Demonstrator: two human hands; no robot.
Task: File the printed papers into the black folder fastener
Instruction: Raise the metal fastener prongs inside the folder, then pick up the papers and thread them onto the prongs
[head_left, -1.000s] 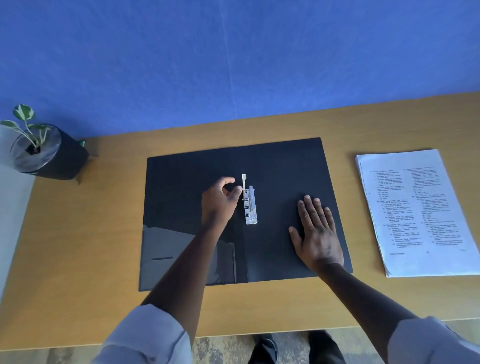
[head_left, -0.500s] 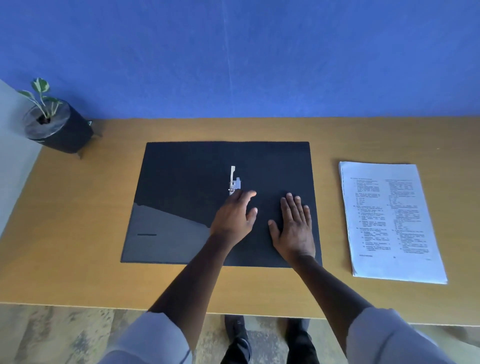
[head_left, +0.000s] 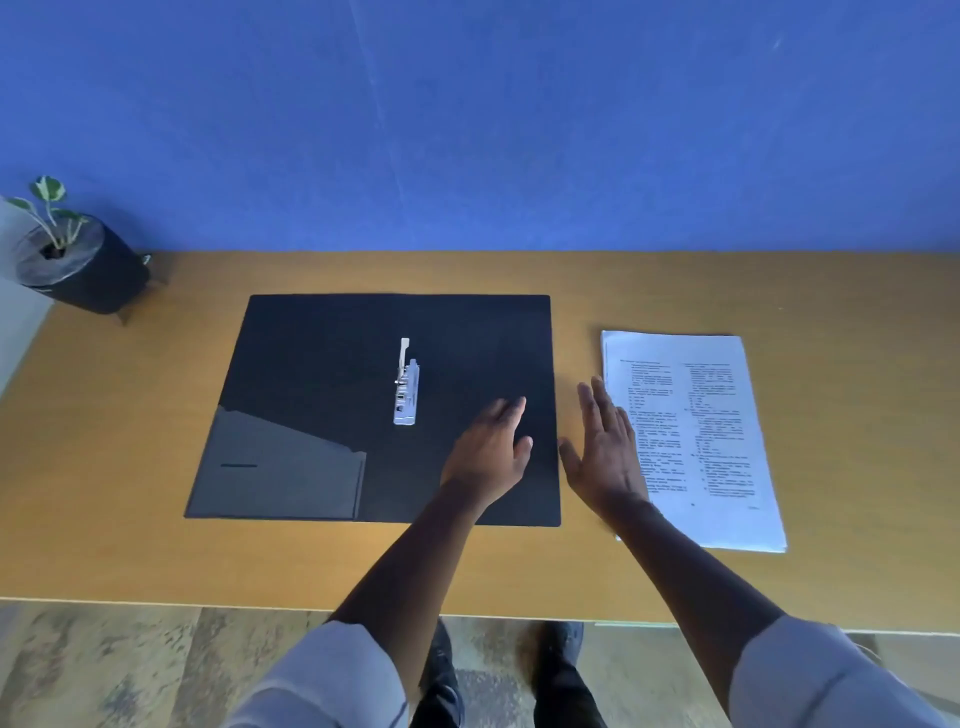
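The black folder (head_left: 322, 364) lies open and flat on the wooden desk. Its silver fastener clip (head_left: 405, 387) sits along the spine with the lever raised. The stack of printed papers (head_left: 696, 431) rests to the right of the folder. My left hand (head_left: 491, 452) hovers over the folder's right half, fingers loosely apart and holding nothing. My right hand (head_left: 605, 447) is spread open between the folder's right edge and the papers, its fingers over the stack's left edge.
A small potted plant (head_left: 72, 260) in a black pot stands at the desk's far left corner. A blue wall runs behind the wooden desk (head_left: 130, 415). The desk's front edge is near my body, with floor and shoes below.
My left hand left the fastener clip and moved right across the folder. My right hand slid off the folder rightward to the papers' edge. The camera tilted back.
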